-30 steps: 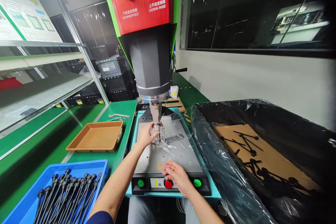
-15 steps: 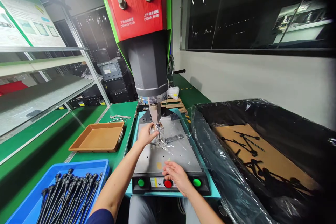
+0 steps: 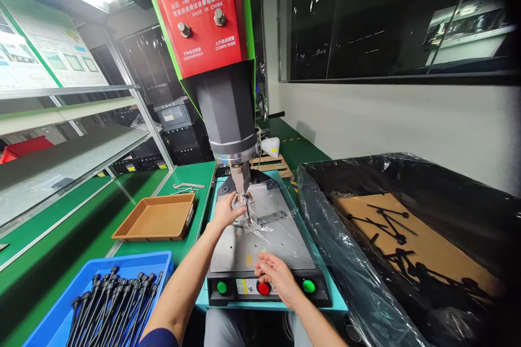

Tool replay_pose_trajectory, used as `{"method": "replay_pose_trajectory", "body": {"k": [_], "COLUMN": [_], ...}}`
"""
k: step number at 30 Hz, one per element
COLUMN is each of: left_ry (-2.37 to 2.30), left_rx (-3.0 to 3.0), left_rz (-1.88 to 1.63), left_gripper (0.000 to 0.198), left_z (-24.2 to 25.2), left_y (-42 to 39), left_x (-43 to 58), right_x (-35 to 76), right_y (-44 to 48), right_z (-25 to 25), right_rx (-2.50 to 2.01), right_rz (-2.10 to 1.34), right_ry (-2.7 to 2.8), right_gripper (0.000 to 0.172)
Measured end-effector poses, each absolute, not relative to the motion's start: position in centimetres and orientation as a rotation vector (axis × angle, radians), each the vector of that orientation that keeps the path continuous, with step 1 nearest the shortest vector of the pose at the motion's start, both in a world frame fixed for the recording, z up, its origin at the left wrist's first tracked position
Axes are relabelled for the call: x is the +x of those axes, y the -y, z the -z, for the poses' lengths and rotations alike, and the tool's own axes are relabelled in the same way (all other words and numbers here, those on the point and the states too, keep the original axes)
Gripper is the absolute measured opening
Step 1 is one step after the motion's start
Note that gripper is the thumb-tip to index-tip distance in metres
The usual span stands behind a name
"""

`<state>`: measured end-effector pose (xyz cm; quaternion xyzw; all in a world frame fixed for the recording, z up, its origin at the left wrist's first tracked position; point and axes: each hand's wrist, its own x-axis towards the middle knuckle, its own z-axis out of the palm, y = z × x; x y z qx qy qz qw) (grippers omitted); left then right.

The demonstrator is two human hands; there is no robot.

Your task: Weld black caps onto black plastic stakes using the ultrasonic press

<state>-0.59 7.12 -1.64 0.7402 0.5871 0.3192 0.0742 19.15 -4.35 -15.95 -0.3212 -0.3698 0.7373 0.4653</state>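
Note:
My left hand point(image 3: 227, 210) reaches to the clear fixture point(image 3: 252, 209) under the machine's metal horn point(image 3: 241, 178). Its thumb and forefinger curve round the dark head of a black capped rod point(image 3: 245, 198) standing there; the exact contact is hard to see. Over the front of the machine base, my right hand point(image 3: 277, 276) hovers with nothing in it, fingers loosely bent and apart. It is nearest the red button point(image 3: 263, 288), which it partly covers. Green buttons point(image 3: 221, 287) sit at both ends of the panel.
A blue bin point(image 3: 163, 263) of several black capped rods point(image 3: 109, 303) stands at left, with a brown tray point(image 3: 157, 217) behind it. Wrenches point(image 3: 189, 186) lie farther back. At right, a plastic-lined box point(image 3: 325, 217) holds loose black rods point(image 3: 386, 222).
The view has tilted up slightly, showing more of the red machine front. Both hands keep nearly the same places relative to the machine.

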Motion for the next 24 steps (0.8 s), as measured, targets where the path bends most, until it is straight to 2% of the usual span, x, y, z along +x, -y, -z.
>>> {"method": "replay_pose_trajectory", "body": {"k": [7, 12, 16, 20, 24], "left_ry": [-1.795, -1.851, -1.933, -2.022, -2.229], "left_rx": [2.243, 2.152, 1.877, 1.524, 1.358], "left_rz": [-0.938, -0.998, -1.191, -1.360, -1.325], "left_gripper": [0.073, 0.077, 0.064, 0.051, 0.061], "left_z": [1.1, 0.6, 3.2, 9.2, 15.5], "left_y": [-6.6, -4.1, 0.0, 6.1, 11.9], "left_x": [-1.4, -3.2, -5.4, -6.9, -6.8], "right_x": [19.5, 21.9, 25.5, 29.6, 32.2], "right_y": [5.2, 7.8, 9.8, 10.4, 9.4], "right_z": [15.7, 16.0, 17.1, 18.9, 20.9], "right_rx": [-0.827, -0.914, -1.047, -1.366, -1.683], "right_rz": [-1.828, -1.787, -1.668, -1.283, -0.655], "right_ry": [0.933, 0.992, 1.032, 1.074, 1.184], "right_gripper": [0.056, 0.053, 0.054, 0.057, 0.062]}}
